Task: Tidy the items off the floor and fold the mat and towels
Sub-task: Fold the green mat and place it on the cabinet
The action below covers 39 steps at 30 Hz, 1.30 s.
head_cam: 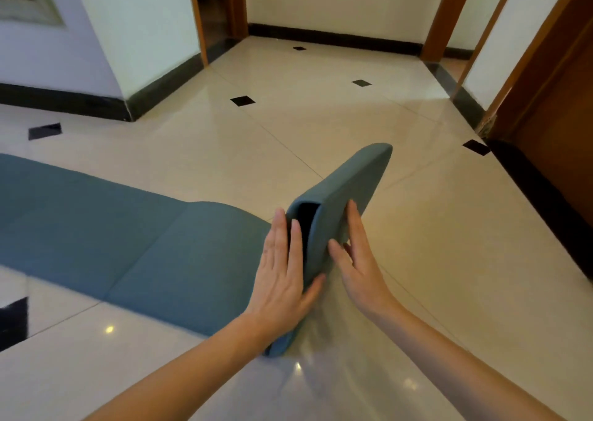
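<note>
I see the teal mat (96, 228) lying on the tiled floor (321, 115) across the left of the frame, its left end cut off by the edge. Its folded end stands upright at centre, sandwiched between my left hand (282, 276) and right hand (356, 260), both flat with straight fingers pressing its sides. The fold's inside is dark and unreadable.

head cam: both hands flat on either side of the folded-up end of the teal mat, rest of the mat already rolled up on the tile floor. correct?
Not quite. The rest of the teal mat is not rolled up: it lies flat, unrolled on the tile floor. The rest holds: left hand and right hand press flat on either side of the folded-up end, as the head view shows.
</note>
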### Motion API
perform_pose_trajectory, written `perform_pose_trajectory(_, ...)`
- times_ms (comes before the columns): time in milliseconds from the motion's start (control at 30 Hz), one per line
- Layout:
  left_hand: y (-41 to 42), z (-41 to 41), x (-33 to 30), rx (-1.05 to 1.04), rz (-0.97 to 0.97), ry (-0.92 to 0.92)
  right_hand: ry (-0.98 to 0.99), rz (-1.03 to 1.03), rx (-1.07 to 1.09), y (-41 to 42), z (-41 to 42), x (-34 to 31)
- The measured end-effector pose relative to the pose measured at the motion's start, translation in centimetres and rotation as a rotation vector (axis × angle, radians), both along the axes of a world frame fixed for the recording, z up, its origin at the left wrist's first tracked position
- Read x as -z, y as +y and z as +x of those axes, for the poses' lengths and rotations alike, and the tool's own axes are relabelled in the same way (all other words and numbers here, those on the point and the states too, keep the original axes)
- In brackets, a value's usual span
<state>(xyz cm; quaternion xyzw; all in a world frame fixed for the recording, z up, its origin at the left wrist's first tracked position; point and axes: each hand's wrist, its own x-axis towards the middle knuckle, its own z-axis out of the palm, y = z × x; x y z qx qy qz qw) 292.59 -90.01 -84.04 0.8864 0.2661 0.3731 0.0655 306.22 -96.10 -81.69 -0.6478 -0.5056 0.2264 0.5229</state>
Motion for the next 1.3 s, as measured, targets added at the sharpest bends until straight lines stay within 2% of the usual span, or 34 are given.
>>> perform_pose_trajectory(133, 3.2, -3.4, -0.7, -0.148, 0.257, 0.048, -0.304, 0.008, -0.117, 4.1, -2.5, 0.4)
perform_pose_trajectory(233, 5.1, -6.3, -0.1, -0.236, 0.333, 0.193, -0.430, -0.001, -0.239, 6.9, -4.6, 1.6)
perform_pose_trajectory(400, 7.7, -9.9, 2.1, -0.378, 0.229, 0.367, -0.592, -0.035, -0.388, 10.3, -7.4, 4.1)
perform_pose_trajectory(533, 9.8, -13.5, 5.3, -0.450, 0.131, 0.490, -0.805, -0.200, -0.613, 12.0, -9.4, 6.4)
perform_pose_trajectory(600, 11.1, -15.3, 7.1, -0.506, -0.007, 0.508, -0.958, -0.325, -0.718, 12.1, -10.4, 8.0)
perform_pose_trajectory(700, 12.8, -17.3, 9.7, -0.686, -0.367, 0.304, -1.064, -0.454, -0.763, 10.9, -11.4, 10.3)
perform_pose_trajectory(833, 15.4, -18.4, 11.0, -0.903, -1.000, -0.312, -1.067, -0.453, -0.745, 9.3, -11.0, 11.9)
perform_pose_trajectory(933, 17.1, -18.2, 11.4, -0.838, -1.185, -0.650, -1.062, -0.418, -0.732, 9.0, -10.5, 11.9)
perform_pose_trajectory(1033, 18.9, -18.0, 11.0, -0.764, -1.328, -0.907, -1.037, -0.440, -0.724, 8.6, -10.9, 12.0)
perform_pose_trajectory(1100, 20.2, -17.8, 11.2, -0.693, -1.405, -0.959, -1.024, -0.431, -0.682, 8.4, -11.2, 12.5)
perform_pose_trajectory(1167, 21.0, -17.3, 11.2, -0.662, -1.427, -0.935, -1.071, -0.426, -0.607, 8.1, -11.9, 12.8)
perform_pose_trajectory(1300, 21.1, -16.2, 10.5, -0.778, -1.398, -0.927, -1.136, -0.462, -0.395, 7.8, -14.2, 14.4)
